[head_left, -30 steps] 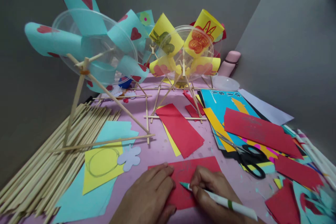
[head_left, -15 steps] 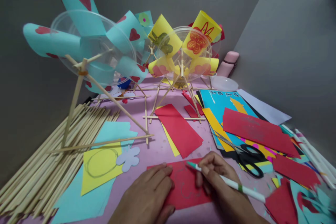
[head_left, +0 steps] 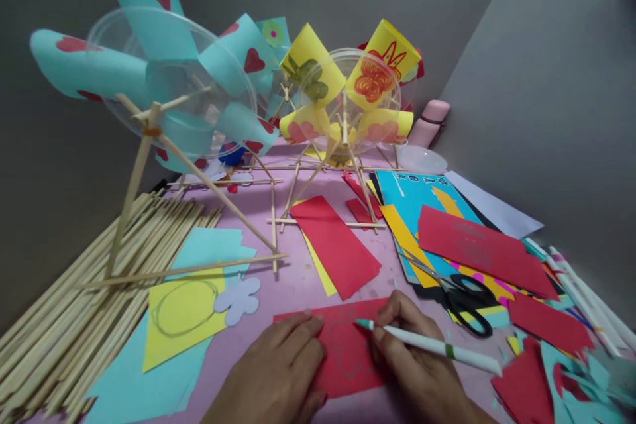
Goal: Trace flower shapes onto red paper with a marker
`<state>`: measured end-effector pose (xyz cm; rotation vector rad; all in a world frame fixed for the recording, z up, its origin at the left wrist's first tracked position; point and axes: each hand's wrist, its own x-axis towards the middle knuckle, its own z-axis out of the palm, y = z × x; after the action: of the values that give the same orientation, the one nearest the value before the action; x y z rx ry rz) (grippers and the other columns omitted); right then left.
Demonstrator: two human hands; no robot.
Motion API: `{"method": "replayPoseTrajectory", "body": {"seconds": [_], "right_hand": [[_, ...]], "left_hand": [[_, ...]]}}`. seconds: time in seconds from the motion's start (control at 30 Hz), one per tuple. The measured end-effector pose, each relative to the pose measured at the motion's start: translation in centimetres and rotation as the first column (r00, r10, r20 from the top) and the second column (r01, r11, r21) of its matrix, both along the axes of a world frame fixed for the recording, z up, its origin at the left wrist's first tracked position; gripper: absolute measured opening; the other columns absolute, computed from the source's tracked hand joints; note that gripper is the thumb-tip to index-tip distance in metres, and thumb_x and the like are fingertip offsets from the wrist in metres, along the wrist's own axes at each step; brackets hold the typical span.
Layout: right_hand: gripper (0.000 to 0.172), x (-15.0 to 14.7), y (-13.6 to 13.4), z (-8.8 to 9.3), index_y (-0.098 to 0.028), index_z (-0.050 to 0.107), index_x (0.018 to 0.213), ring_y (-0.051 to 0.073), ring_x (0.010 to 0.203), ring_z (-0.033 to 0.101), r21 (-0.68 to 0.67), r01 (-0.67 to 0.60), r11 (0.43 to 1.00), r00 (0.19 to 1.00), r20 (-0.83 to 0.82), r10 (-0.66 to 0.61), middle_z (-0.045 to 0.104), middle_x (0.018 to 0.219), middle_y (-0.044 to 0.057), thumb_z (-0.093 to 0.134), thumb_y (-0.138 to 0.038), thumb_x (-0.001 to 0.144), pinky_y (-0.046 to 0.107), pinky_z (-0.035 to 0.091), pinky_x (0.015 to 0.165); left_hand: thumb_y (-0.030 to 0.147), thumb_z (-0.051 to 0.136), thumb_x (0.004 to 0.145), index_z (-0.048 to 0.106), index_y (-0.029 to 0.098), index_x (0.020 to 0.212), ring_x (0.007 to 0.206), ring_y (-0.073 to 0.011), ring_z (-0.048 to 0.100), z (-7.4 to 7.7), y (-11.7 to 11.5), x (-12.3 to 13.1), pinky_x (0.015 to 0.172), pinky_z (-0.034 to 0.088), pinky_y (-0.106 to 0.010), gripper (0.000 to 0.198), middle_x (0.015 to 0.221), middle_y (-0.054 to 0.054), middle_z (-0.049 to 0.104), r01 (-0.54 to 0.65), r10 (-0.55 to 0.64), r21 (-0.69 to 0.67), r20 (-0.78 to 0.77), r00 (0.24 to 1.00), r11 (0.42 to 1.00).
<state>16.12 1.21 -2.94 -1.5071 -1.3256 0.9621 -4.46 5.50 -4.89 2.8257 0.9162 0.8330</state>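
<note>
My left hand [head_left: 278,371] lies flat with fingers stretched out on the left part of a red paper strip [head_left: 348,348] on the pink table. My right hand [head_left: 417,358] is closed round a white pen with a green tip [head_left: 432,344], the tip resting over the red strip near its top edge. Faint drawn lines show on the red paper between my hands.
Black scissors [head_left: 462,295] lie to the right on coloured paper sheets [head_left: 477,248]. A pile of wooden sticks [head_left: 74,318] fills the left. Two paper-and-stick wheels, turquoise [head_left: 149,79] and yellow [head_left: 348,93], stand behind. More pens [head_left: 586,291] lie at the far right.
My right hand carried the pen from the lower part of the red strip up to its top edge, then settled slightly lower. The left hand stayed pressed on the paper.
</note>
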Motion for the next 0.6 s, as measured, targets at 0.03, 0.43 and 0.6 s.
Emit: {"method": "replayPoseTrajectory", "body": {"seconds": [0.03, 0.43, 0.6], "right_hand": [[0.012, 0.0, 0.1, 0.2, -0.023, 0.041, 0.070, 0.013, 0.048, 0.038, 0.000, -0.022, 1.000, 1.000, 0.015, 0.021, 0.042, 0.055, -0.007, 0.045, -0.024, 0.081, 0.023, 0.029, 0.045], [0.012, -0.4, 0.4, 0.9, -0.024, 0.038, 0.071, 0.012, 0.048, 0.037, 0.018, -0.151, 0.988, 0.983, 0.109, 0.148, 0.037, 0.055, -0.008, 0.040, -0.019, 0.081, 0.023, 0.028, 0.047], [0.010, -0.4, 0.5, 0.9, -0.024, 0.038, 0.073, 0.012, 0.046, 0.038, -0.003, -0.170, 0.986, 0.975, 0.145, 0.168, 0.038, 0.055, -0.008, 0.040, -0.019, 0.081, 0.023, 0.028, 0.046]], "left_hand": [[0.020, 0.059, 0.074, 0.058, 0.024, 0.091, 0.098, -0.0193, 0.064, 0.0, 0.0, 0.0, 0.090, 0.051, -0.031, 0.018, 0.107, 0.000, 0.070, -0.001, 0.001, 0.000, 0.000, 1.000, 1.000], [0.019, 0.062, 0.073, 0.058, 0.023, 0.093, 0.100, -0.0196, 0.065, 1.0, 0.0, 0.0, 0.090, 0.051, -0.030, 0.021, 0.109, -0.001, 0.070, 0.006, -0.008, -0.054, -0.045, 0.999, 0.999], [0.016, 0.064, 0.074, 0.060, 0.023, 0.094, 0.108, -0.0215, 0.062, 2.7, -0.1, -0.2, 0.096, 0.048, -0.033, 0.022, 0.116, -0.003, 0.067, 0.016, -0.042, -0.207, -0.121, 0.992, 0.978]]}}
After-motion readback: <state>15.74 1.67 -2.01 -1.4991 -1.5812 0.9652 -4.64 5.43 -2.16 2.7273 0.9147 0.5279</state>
